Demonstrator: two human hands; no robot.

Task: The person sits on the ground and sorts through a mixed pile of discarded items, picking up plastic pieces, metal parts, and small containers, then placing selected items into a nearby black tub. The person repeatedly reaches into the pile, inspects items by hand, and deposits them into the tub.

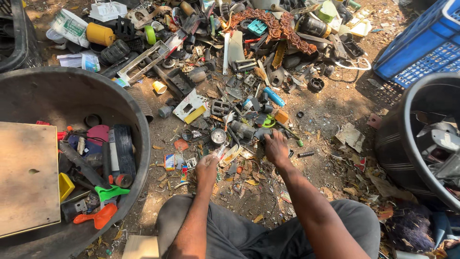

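Note:
I sit on dirt ground before a heap of scrap plastic and metal (239,52). My left hand (207,165) is closed around a small clear and white plastic piece (220,151) that sticks out above the fist. My right hand (276,146) reaches forward, palm down, onto dark grey plastic bits (249,130) at the near edge of the scrap. Whether its fingers grip anything is hidden. A round silver-faced part (218,136) lies just beyond my left hand.
A big black tub (139,120) at the left holds sorted plastic pieces, with a wooden board (26,177) over part of it. Another black tub (407,139) stands at the right, a blue crate (421,43) behind it. My knees are at the bottom.

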